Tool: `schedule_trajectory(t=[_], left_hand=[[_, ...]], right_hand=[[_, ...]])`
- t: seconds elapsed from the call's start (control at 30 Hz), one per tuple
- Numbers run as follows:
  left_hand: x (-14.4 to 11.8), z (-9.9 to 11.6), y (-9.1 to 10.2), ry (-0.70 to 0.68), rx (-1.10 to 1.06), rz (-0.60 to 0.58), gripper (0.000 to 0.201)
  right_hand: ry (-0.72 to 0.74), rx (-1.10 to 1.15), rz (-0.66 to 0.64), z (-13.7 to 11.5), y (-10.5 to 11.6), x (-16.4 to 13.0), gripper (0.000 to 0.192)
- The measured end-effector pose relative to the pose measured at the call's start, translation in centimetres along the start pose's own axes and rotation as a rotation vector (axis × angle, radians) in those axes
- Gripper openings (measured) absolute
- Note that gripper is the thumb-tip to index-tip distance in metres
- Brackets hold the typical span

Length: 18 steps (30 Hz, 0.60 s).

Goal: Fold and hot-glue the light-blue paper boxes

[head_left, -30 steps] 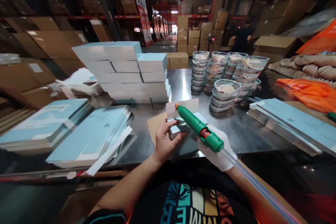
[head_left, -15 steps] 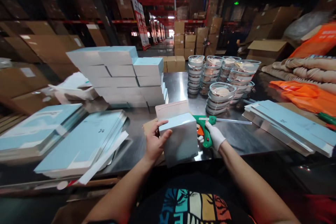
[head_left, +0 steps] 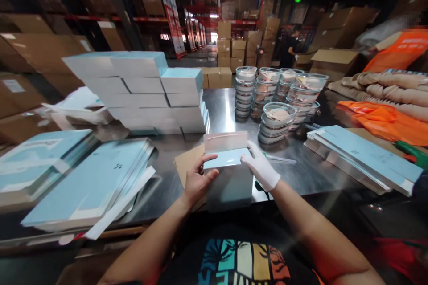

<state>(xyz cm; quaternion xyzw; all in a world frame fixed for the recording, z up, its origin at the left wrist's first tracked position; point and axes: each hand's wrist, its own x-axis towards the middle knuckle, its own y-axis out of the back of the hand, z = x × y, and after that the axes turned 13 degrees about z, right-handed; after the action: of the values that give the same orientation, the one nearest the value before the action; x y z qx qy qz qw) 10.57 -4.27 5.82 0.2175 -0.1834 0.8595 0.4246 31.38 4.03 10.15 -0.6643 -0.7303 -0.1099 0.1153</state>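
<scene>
Head view: both hands clasp the pale blue box (head_left: 230,178) at the desk (head_left: 301,169) edge, left hand (head_left: 197,182) fingers wrapped on its side, gloved right hand (head_left: 260,168) pressing its top; flap (head_left: 226,141) still upright. Beyond, finished boxes (head_left: 147,93) stand stacked.

White glove (head_left: 261,169); black printed shirt (head_left: 240,260)

Your bare left hand (head_left: 196,181) and gloved right hand (head_left: 260,168) clasp the pale blue box (head_left: 229,177) from either side on the steel worktop (head_left: 301,169), its flap (head_left: 226,141) standing open.
</scene>
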Motion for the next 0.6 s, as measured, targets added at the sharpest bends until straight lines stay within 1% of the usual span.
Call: schedule_trajectory(t=[0.07, 0.13, 0.23, 0.27, 0.3, 0.33, 0.37, 0.4, 0.43, 0.5, 0.6], left_hand=[[-0.1, -0.2, 0.1, 0.010, -0.031, -0.026, 0.062], [-0.2, -0.4, 0.4, 0.007, -0.036, -0.050, 0.065], [-0.3, -0.7, 0.6, -0.030, -0.015, -0.067, 0.067], [-0.4, -0.7, 0.5, -0.051, -0.029, -0.047, 0.064], [-0.4, -0.8, 0.3, -0.071, -0.066, -0.013, 0.060], [-0.5, -0.9, 0.2, -0.092, -0.125, 0.029, 0.057], [-0.4, -1.0, 0.0, -0.114, -0.190, 0.068, 0.055], [-0.3, -1.0, 0.0, -0.139, -0.240, 0.084, 0.054], [-0.2, -1.0, 0.0, -0.170, -0.259, 0.074, 0.052], [0.3, -0.7, 0.4, -0.245, -0.199, -0.024, 0.042], [1.1, 0.0, 1.2, -0.328, -0.108, -0.211, 0.032]], right_hand=[[-0.039, 0.006, -0.085, -0.5, -0.6, -0.1, 0.052], [-0.052, 0.007, -0.136, -0.6, -0.4, 0.0, 0.057], [0.038, 0.018, -0.210, 0.0, 0.8, 0.0, 0.077], [0.084, 0.017, -0.225, 0.3, 1.2, 0.0, 0.082], [0.131, 0.011, -0.234, 0.6, 1.6, -0.1, 0.082], [0.177, 0.006, -0.236, 0.8, 1.9, -0.2, 0.077], [0.218, 0.004, -0.237, 1.0, 2.2, -0.3, 0.068], [0.252, 0.004, -0.244, 1.1, 2.5, -0.5, 0.057], [0.276, 0.006, -0.257, 1.1, 2.6, -0.7, 0.046], [0.304, -0.003, -0.297, 0.8, 2.8, -1.1, 0.031], [0.321, -0.041, -0.341, 0.3, 2.8, -1.5, 0.025]])
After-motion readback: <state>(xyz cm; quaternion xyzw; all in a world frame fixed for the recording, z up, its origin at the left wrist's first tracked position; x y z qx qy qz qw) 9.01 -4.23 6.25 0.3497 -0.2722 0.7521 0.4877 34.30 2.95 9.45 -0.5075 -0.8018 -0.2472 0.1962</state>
